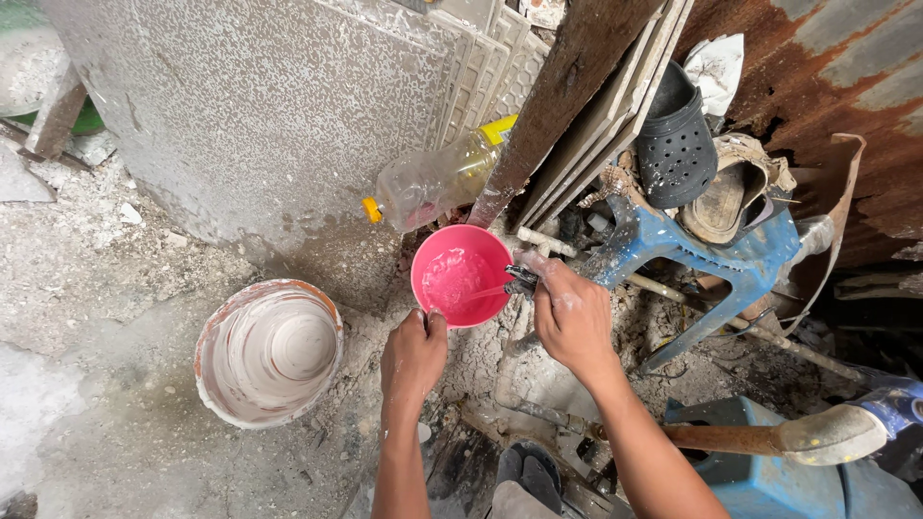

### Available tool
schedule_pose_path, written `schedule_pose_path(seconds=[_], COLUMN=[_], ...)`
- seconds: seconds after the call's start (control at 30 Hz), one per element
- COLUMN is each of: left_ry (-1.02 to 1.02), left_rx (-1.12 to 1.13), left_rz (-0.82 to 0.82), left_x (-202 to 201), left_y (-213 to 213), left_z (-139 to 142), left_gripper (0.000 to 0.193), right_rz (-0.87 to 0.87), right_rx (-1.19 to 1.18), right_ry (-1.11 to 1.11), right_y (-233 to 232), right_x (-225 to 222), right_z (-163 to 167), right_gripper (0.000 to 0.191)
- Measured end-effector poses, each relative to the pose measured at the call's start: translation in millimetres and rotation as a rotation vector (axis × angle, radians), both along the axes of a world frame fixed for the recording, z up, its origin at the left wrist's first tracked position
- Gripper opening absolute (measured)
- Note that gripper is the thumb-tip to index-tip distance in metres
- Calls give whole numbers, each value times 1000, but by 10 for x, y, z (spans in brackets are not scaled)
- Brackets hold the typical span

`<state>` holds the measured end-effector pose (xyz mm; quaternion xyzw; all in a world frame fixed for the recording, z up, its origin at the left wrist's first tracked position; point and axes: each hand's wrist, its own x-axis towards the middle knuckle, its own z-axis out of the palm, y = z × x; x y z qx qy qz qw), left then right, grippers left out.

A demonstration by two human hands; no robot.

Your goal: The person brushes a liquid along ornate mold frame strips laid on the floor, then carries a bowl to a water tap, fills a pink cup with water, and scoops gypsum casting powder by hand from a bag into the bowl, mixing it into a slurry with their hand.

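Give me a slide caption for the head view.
Left hand steadies pink bowl; right hand on tap.

head-worn view, looking down, close

Dusty concrete floor [115,288], speckled slab [260,115], rusty sheet wall [846,86] (corrugated), daylight

Right hand [573,317] covers the tap [522,281], so its shape can't be made out. Both forearms cut off at btm edge. Green tub [85,120] top left mostly out of frame; the pink bowl's [461,274] contents too blurry to ID.
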<state>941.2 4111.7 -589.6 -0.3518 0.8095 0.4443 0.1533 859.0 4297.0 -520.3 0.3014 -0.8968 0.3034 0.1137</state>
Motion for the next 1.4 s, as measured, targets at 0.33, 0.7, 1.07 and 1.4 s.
schedule_pose_path(seconds=[0.33, 0.7, 1.07, 1.4], left_ry=[-32, -21, -30, -42], left_rx=[52, 26, 16, 54], left_rz=[-8, -23, -32, -26], left_x=[-11, -15, -24, -12], left_y=[3, 15, 29, 39], left_z=[36, -8, 35, 1], left_gripper=[44, 44, 45, 42], right_rz=[-12, -7, -10, 9], right_rx=[21, 21, 56, 24], right_ry=[26, 67, 78, 74], right_y=[-14, 6, 45, 11], right_x=[-1, -2, -6, 5], right_z=[-7, -39, -90, -39], right_gripper=[37, 23, 15, 30])
